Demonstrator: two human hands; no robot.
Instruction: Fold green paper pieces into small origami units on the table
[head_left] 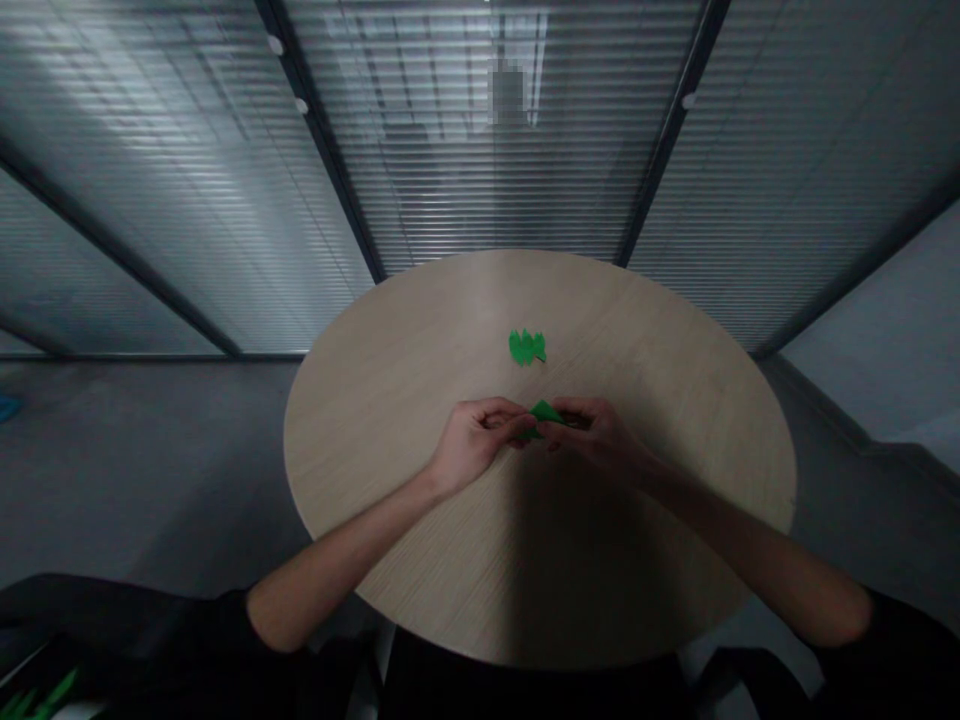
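Between my two hands is a small piece of folded green paper (547, 411), its pointed top showing above the fingers. My left hand (480, 435) pinches it from the left, thumb toward me. From the right, my right hand (596, 430) grips its other side, fingers bent and closed. Both hands hide the paper's lower part. Beyond the hands, a green paper piece with a jagged, lobed outline (527, 347) lies flat on the round wooden table (375, 400), touched by neither hand.
Glass partitions with blinds (495, 190) stand right behind the table's far edge. At the lower left, blurred green pieces (56, 692) lie near my sleeve. A blue object (9, 407) is on the grey floor at far left.
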